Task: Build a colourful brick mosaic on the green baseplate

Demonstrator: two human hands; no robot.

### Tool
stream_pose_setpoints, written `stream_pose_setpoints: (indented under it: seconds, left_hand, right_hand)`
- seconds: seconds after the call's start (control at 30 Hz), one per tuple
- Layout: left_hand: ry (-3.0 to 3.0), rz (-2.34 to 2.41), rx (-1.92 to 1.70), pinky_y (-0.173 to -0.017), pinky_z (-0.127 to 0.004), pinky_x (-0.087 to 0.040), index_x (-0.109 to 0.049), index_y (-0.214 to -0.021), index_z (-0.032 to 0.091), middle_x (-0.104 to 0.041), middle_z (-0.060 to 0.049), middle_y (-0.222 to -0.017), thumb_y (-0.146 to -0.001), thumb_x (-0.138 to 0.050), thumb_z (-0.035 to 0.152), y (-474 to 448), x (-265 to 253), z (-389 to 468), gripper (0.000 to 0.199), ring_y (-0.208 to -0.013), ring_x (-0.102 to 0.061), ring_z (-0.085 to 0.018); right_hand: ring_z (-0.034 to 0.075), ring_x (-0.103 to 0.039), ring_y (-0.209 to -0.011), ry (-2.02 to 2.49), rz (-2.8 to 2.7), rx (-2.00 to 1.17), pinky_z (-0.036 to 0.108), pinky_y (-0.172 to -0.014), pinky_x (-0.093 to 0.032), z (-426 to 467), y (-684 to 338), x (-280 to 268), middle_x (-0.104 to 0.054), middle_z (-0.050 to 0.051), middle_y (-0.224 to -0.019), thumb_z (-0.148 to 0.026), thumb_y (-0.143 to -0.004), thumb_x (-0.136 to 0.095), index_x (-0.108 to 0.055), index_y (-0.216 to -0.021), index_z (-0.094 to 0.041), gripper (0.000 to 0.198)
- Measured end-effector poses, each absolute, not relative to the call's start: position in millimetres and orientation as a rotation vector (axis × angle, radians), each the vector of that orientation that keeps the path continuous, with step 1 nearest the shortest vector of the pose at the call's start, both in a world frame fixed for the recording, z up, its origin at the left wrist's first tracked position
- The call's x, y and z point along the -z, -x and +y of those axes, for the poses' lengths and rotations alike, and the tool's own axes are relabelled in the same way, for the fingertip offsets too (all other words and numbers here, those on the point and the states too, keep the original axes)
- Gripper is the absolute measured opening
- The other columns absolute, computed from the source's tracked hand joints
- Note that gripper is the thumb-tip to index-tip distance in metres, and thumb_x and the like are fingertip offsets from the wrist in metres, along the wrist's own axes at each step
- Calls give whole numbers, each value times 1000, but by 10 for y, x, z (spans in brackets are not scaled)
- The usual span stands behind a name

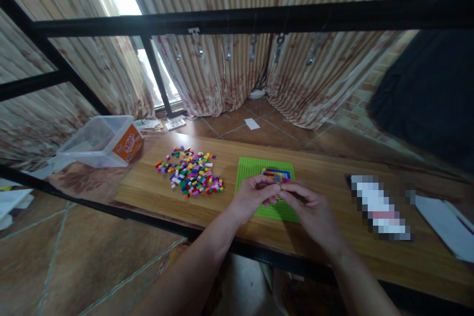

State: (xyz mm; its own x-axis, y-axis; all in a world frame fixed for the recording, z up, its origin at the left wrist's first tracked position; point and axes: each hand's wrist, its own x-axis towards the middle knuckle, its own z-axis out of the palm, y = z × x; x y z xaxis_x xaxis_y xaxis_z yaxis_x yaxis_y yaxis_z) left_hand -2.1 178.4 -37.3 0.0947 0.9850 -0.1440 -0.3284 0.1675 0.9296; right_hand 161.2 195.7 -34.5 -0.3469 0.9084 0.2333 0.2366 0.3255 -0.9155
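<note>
Build (283,174): I see blue, yellow and red bricks set low on the green baseplate (246,170), right of its middle; the near part is hidden from me by the fingers.
Left hand (254,193): I have it over the baseplate at the build, thumb and fingers drawn in close; I cannot tell whether a brick is between them.
Right hand (313,206): I see its thumb and forefinger nearly closed, tips meeting the other hand's; whatever they might hold is too small for me to make out.
Done: I count the build as well begun, with several colours already laid side by side.
Bare studs: I find plenty on the left and near parts of the baseplate, so I judge there is room for more.
Loose bricks: I see a wide mixed pile (198,175) on the worktop (142,182), left of the baseplate and well apart from it; by my reading, most bricks are unused.
Bin (96,140): I see it beyond the worktop's left end, clear-walled with an orange label.
Right side: I note a pixelated object (379,207) lying on the worktop, with white paper (444,227) farther right.
</note>
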Motion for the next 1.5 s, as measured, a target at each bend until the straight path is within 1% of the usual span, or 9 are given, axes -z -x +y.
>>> stream_pose_setpoints:
  seconds: [0.17, 0.27, 0.4, 0.53, 0.8, 0.97, 1.13, 1.3, 1.5]
  left_hand:
    - [-906, 1090, -1264, -51, -19, -38, -62, -79, 13, -65, -1, -67, -77, -68, 50, 44, 403, 1824, 38, -52, -53, -7]
    - [-889, 1231, -1296, -50, -19, -38, -63, -78, 13, -65, -1, -66, -79, -67, 38, 102, 444, 1865, 25, -51, -53, -7]
    - [-923, 1463, -1327, -53, -19, -40, -66, -81, 14, -62, 2, -63, -77, -63, 21, 155, 530, 1908, 8, -53, -53, -8]
    - [-1018, 1545, -1307, -58, -20, -43, -68, -83, 15, -61, 2, -63, -76, -61, 16, 153, 586, 1927, 9, -59, -56, -10]
    - [-1103, 1534, -1232, -66, -21, -46, -70, -85, 14, -68, -1, -79, -76, -61, 10, 117, 604, 1922, 13, -71, -60, -11]
    - [-1116, 1525, -1210, -64, -20, -45, -69, -86, 14, -67, -1, -78, -78, -61, 13, 95, 660, 1916, 11, -69, -58, -11]
    - [-1168, 1572, -1181, -63, -22, -45, -69, -88, 15, -68, -1, -81, -77, -62, 15, 76, 671, 1895, 13, -67, -58, -11]
    - [-1171, 1607, -1159, -63, -23, -45, -70, -92, 16, -70, -2, -82, -78, -62, 18, 34, 652, 1865, 16, -66, -58, -12]
    - [-1174, 1601, -1166, -63, -23, -45, -71, -92, 15, -71, -2, -82, -79, -62, 18, 1, 641, 1845, 16, -66, -59, -12]
  right_hand:
    - [24, -69, -90, 1262, -1596, -1004, 39, -85, -53, 2098, -1851, 408, -77, 5, -96, -46, -76, -71, -78, -89, -25, 25]
    - [26, -70, -88, 1419, -1502, -959, 41, -84, -53, 2186, -1993, 452, -78, 6, -90, -45, -69, -74, -78, -82, -24, 25]
    - [27, -70, -88, 1458, -1526, -1045, 41, -86, -51, 2231, -2016, 524, -78, 6, -88, -45, -66, -75, -79, -79, -24, 25]
    - [28, -69, -89, 1449, -1553, -1133, 42, -85, -50, 2237, -1937, 594, -78, 6, -91, -48, -66, -74, -79, -83, -24, 30]
    - [26, -69, -86, 1526, -1516, -1044, 39, -81, -50, 2246, -1866, 643, -78, 5, -88, -45, -66, -75, -79, -81, -24, 26]
    - [22, -66, -72, 1510, -1403, -1047, 36, -69, -50, 2260, -1829, 712, -75, 6, -78, -47, -59, -79, -77, -78, -21, 33]
    - [15, -55, -55, 1483, -1242, -1202, 29, -52, -44, 2249, -1793, 704, -68, 2, -64, -47, -53, -82, -73, -72, -19, 35]
    - [13, -52, -50, 1486, -1189, -1248, 28, -49, -42, 2234, -1775, 668, -63, 0, -58, -44, -49, -84, -71, -69, -19, 35]
    - [13, -53, -51, 1503, -1167, -1243, 27, -50, -44, 2227, -1754, 690, -63, -1, -57, -44, -50, -84, -70, -69, -19, 34]
